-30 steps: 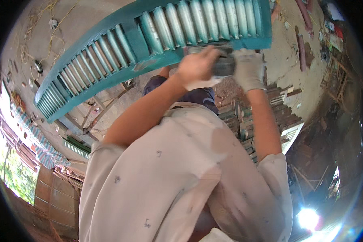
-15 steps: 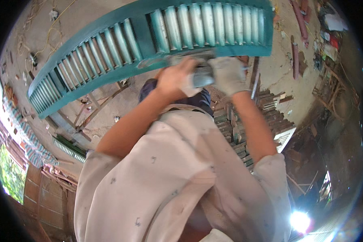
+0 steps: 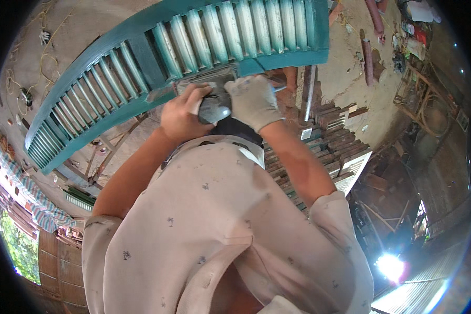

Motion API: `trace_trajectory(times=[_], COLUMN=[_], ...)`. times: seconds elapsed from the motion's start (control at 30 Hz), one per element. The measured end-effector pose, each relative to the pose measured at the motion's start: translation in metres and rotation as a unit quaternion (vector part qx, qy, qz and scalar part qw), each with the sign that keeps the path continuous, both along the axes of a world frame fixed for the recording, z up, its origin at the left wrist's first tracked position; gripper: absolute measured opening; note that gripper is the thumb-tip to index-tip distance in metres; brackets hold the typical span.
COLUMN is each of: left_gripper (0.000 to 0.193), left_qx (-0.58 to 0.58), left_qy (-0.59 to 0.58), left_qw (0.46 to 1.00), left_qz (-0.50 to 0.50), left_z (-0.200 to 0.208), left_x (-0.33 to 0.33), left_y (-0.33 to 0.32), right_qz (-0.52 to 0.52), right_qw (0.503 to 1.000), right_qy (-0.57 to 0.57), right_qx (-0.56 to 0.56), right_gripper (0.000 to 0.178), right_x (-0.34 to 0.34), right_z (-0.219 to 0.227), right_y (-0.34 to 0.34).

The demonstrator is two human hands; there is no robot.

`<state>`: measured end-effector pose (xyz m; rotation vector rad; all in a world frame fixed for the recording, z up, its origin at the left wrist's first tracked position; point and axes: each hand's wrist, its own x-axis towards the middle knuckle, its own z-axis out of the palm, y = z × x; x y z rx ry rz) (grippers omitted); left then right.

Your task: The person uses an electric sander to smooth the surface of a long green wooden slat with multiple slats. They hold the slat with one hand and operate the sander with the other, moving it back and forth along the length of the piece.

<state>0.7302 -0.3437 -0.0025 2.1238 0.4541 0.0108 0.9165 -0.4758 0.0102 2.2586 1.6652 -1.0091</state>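
In front of my waist is what looks like a sander (image 3: 214,106), dark grey and rounded with a flat plate, on the near edge of a long teal louvred shutter (image 3: 149,60). My left hand (image 3: 183,112), bare, is closed round its left side, with the thumb on the near side. My right hand (image 3: 254,102), in a pale work glove, has its fingers curled on the right side of the sander. Its fingertips are partly hidden. Left of the tool, the shutter's edge shows a scuffed greyish patch (image 3: 160,93).
Stacked dark wooden strips (image 3: 319,131) lie at right, beside a pale slatted panel (image 3: 353,170). Reddish-brown rolled lengths (image 3: 370,63) rest on the floor at far right. A small green louvred panel (image 3: 79,199) and a striped cloth (image 3: 29,191) are at left.
The shutter, both hands and the sander sit further left in the picture, as the whole view has shifted. My left hand now shows wrapped round the tool's side.
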Motion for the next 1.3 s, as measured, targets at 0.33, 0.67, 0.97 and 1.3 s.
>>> trace_trajectory(times=[0.33, 0.67, 0.97, 1.3], left_gripper=[0.068, 0.06, 0.066, 0.07], left_qx=[-0.046, -0.097, 0.06, 0.064], left_qy=[-0.056, -0.024, -0.065, -0.077], left_qw=[0.997, 0.994, 0.995, 0.995], left_qz=[-0.028, -0.04, 0.04, -0.009], left_z=[-0.019, -0.018, -0.004, -0.009], left_x=[0.178, 0.256, 0.077, 0.107], left_y=[-0.108, -0.151, -0.052, -0.065], right_qz=[0.02, 0.025, 0.031, -0.012], right_qw=[0.995, 0.98, 0.996, 0.994], right_qy=[-0.1, -0.186, -0.074, -0.099], right_qx=[-0.015, -0.07, -0.042, 0.054], right_gripper=[0.045, 0.039, 0.014, 0.012], right_x=[0.182, 0.252, 0.067, 0.085], right_z=[-0.013, -0.007, -0.004, -0.004], right_y=[-0.135, -0.173, -0.039, -0.067])
